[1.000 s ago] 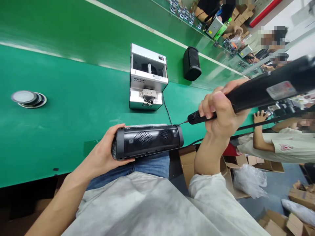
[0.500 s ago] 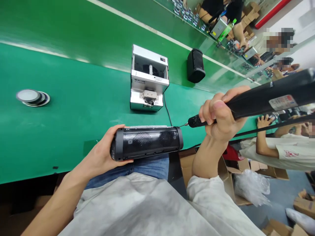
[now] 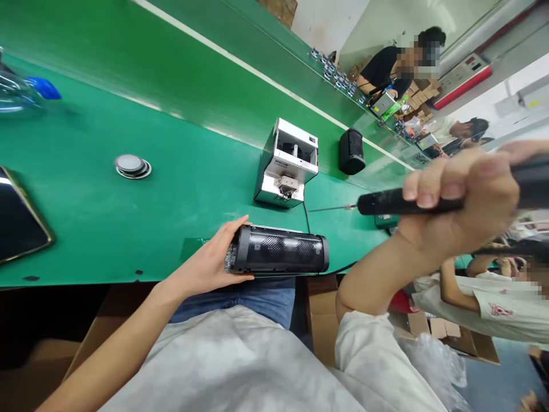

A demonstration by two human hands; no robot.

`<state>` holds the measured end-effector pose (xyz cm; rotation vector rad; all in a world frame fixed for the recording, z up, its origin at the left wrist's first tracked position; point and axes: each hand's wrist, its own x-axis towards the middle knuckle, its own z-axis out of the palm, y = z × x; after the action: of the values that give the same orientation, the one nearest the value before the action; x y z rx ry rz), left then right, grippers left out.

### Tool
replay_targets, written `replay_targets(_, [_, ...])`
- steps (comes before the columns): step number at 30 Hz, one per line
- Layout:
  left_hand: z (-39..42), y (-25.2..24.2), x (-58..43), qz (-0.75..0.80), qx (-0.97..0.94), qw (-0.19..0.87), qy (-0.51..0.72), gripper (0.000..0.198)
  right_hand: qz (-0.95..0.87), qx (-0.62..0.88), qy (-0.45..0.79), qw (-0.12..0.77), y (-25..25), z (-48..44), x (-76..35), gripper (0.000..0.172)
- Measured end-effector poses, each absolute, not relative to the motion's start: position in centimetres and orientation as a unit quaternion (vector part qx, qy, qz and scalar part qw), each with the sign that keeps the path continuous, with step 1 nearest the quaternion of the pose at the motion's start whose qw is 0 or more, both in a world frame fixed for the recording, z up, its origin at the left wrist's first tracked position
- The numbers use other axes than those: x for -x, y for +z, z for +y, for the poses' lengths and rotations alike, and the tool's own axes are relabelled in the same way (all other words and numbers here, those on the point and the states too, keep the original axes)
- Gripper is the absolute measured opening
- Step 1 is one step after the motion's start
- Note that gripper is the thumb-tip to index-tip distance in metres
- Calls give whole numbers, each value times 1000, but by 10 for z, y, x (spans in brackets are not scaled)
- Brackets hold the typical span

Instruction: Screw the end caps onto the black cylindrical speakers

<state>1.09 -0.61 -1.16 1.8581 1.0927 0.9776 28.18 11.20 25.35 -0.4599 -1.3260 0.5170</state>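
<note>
Just ahead of the worker (image 3: 240, 360), at twelve o'clock, the black speaker (image 3: 283, 254) lay lengthwise at the near edge of the worktop (image 3: 184, 200), its left end clasped in the left grip (image 3: 214, 260), fingers on its far and near sides. It looked stiff and fairly weighty, its glossy front likely slippery — the matte end rims promised a surer hold, the perforated mesh seemed best spared pressure. Towards two o'clock the right grip (image 3: 467, 189) was wrapped round a black power driver (image 3: 381, 201), its bit (image 3: 328, 209) apart from the speaker. Beyond, at twelve, stood a silver machine (image 3: 274, 184) — and towards one, a second speaker (image 3: 352, 151).
</note>
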Motion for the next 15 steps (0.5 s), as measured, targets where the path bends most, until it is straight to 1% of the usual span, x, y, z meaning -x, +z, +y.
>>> replay_targets(3, [-5, -11, -11, 420, -729, 377, 387, 129, -589, 213, 217, 749, 242, 137, -242, 22])
replay_targets(6, [-5, -9, -12, 414, -731, 377, 391, 130, -606, 225, 195, 738, 225, 159, -216, 22])
replay_targets(10, [-4, -8, -12, 405, -735, 368, 400, 131, -608, 309, 203, 703, 216, 176, -207, 38])
replay_targets(12, [-3, -8, -13, 398, -739, 362, 406, 133, -606, 312, 204, 703, 216, 179, -209, 43])
replay_targets(13, [-3, -9, -13, 395, -740, 359, 409, 134, -609, 305, 204, 703, 216, 180, -210, 42])
replay_targets(15, [-2, -10, -14, 392, -743, 355, 410, 135, -620, 294, 210, 696, 214, 179, -213, 35])
